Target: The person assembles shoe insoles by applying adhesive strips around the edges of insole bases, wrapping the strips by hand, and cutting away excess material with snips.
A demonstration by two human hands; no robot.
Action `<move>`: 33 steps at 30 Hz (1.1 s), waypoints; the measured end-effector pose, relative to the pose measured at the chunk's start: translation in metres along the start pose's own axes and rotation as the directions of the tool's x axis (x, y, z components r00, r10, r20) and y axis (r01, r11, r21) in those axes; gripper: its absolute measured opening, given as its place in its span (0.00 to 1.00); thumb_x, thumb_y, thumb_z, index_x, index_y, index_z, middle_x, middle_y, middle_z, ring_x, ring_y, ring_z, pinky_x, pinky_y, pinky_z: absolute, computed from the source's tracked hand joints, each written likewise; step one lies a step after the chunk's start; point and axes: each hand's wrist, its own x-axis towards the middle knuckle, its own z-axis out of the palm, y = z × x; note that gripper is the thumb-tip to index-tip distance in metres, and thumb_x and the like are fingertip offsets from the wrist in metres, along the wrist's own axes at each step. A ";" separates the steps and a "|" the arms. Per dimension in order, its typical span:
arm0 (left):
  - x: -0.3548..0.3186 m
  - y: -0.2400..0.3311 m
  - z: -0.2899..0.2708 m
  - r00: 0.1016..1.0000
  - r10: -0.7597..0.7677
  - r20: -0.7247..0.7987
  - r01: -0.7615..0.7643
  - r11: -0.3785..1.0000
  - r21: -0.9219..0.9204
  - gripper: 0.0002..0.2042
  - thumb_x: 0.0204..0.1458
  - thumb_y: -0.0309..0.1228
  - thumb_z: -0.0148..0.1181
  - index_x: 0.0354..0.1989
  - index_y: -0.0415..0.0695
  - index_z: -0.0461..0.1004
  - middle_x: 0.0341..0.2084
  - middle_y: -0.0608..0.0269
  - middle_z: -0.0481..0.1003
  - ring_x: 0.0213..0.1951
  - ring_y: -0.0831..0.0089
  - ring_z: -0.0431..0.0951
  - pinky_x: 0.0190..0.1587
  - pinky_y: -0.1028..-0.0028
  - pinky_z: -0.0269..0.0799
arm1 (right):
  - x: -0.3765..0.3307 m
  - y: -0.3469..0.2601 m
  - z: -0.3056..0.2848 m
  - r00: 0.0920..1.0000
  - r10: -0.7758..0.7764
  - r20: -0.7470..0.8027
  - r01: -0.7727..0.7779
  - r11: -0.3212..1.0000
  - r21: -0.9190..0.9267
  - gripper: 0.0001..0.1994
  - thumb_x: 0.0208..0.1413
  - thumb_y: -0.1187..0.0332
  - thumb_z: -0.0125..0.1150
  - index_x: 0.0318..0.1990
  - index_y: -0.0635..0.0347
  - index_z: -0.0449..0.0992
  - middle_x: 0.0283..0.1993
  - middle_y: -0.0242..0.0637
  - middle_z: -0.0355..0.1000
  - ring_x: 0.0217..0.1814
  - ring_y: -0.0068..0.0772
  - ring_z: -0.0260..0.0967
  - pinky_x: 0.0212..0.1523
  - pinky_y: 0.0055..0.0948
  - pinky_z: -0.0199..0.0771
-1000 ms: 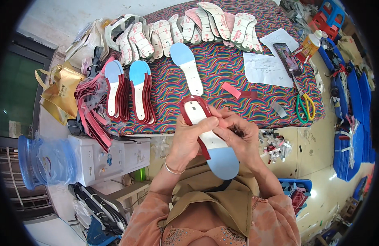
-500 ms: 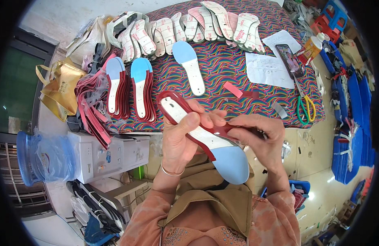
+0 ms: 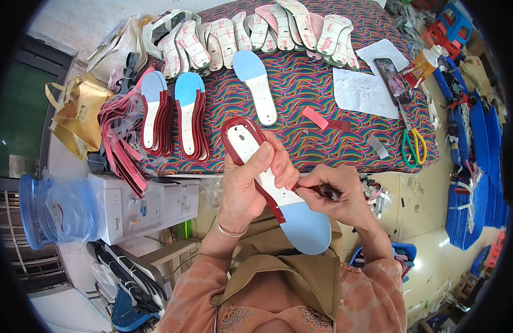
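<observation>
My left hand (image 3: 255, 176) is wrapped round a shoe insole (image 3: 305, 226), white along the middle and light blue at its wide end. A dark red strip (image 3: 238, 123) edges its narrow end and the long side toward my left. At the insole's other side my right hand (image 3: 335, 191) pinches the loose part of the dark red strip, partly hidden by its fingers. On the table beyond lies a single blue and white insole (image 3: 255, 83) without red edging. Two stacks of red-edged insoles, the left stack (image 3: 155, 114) and the right stack (image 3: 191, 116), stand left of it.
Several white printed insole pieces (image 3: 223, 41) line the table's far side. Scissors (image 3: 414, 145), papers (image 3: 363, 91), a phone (image 3: 389, 80) and a bottle (image 3: 424, 64) lie at the right. Pink strips (image 3: 120, 150) hang at the left edge, above a white water dispenser (image 3: 148, 208).
My right hand has drawn inward and closed tighter on the red strip beside the insole. The insole has turned slightly more upright in my left hand.
</observation>
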 end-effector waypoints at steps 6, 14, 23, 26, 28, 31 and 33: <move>0.009 -0.004 -0.004 0.995 -0.038 0.087 0.027 0.991 0.131 0.24 0.55 0.33 0.57 0.57 0.36 0.59 0.37 0.53 0.72 0.37 0.62 0.74 0.43 0.63 0.69 | 0.005 0.022 0.012 0.970 -0.161 -0.182 0.141 0.983 -0.116 0.07 0.45 0.81 0.65 0.28 0.61 0.72 0.20 0.26 0.70 0.19 0.08 0.59 0.19 0.16 0.60; -0.007 -0.017 -0.019 0.996 -0.009 -0.088 0.043 0.920 0.389 0.12 0.54 0.25 0.55 0.44 0.32 0.71 0.46 0.39 0.73 0.54 0.48 0.72 0.52 0.55 0.73 | 0.013 0.021 0.013 0.977 -0.136 -0.165 0.137 0.991 -0.004 0.06 0.47 0.82 0.62 0.33 0.65 0.74 0.33 0.30 0.75 0.25 0.08 0.59 0.24 0.14 0.61; -0.001 0.009 -0.011 0.999 0.025 -0.045 -0.004 0.911 0.413 0.07 0.55 0.25 0.53 0.39 0.33 0.71 0.36 0.35 0.76 0.43 0.47 0.78 0.47 0.51 0.76 | 0.001 0.007 -0.012 0.999 -0.002 0.041 0.006 0.996 -0.084 0.16 0.48 0.82 0.60 0.45 0.59 0.74 0.32 0.33 0.73 0.28 0.20 0.70 0.24 0.28 0.67; 0.000 0.014 -0.011 0.996 0.065 -0.066 -0.034 0.918 0.395 0.07 0.54 0.22 0.55 0.39 0.31 0.73 0.31 0.45 0.78 0.34 0.59 0.81 0.38 0.63 0.79 | -0.004 0.012 -0.009 0.973 -0.216 0.076 0.226 0.849 -0.478 0.15 0.48 0.77 0.62 0.45 0.58 0.74 0.30 0.39 0.70 0.26 0.42 0.69 0.24 0.33 0.67; 0.005 0.013 -0.011 0.995 0.092 -0.039 -0.067 0.903 0.424 0.06 0.54 0.22 0.55 0.38 0.32 0.72 0.28 0.47 0.77 0.33 0.59 0.80 0.37 0.62 0.79 | -0.010 0.017 -0.005 0.984 -0.169 0.048 0.173 0.889 -0.423 0.14 0.48 0.77 0.62 0.44 0.59 0.75 0.30 0.39 0.71 0.26 0.42 0.69 0.24 0.33 0.67; 0.015 0.018 -0.024 0.986 0.157 -0.059 -0.113 0.880 0.461 0.05 0.55 0.22 0.54 0.36 0.33 0.70 0.24 0.51 0.75 0.31 0.59 0.80 0.34 0.62 0.78 | -0.015 0.026 -0.015 0.996 -0.085 0.039 0.093 0.942 -0.322 0.11 0.48 0.76 0.63 0.41 0.61 0.77 0.28 0.38 0.72 0.25 0.37 0.70 0.23 0.30 0.67; 0.019 0.032 -0.034 0.965 0.241 -0.105 -0.178 0.892 0.415 0.05 0.56 0.25 0.54 0.33 0.36 0.68 0.22 0.55 0.74 0.28 0.59 0.79 0.33 0.61 0.78 | -0.018 0.024 -0.034 0.997 -0.051 0.058 0.065 0.959 -0.277 0.10 0.48 0.76 0.64 0.40 0.62 0.78 0.26 0.37 0.73 0.23 0.33 0.70 0.22 0.27 0.67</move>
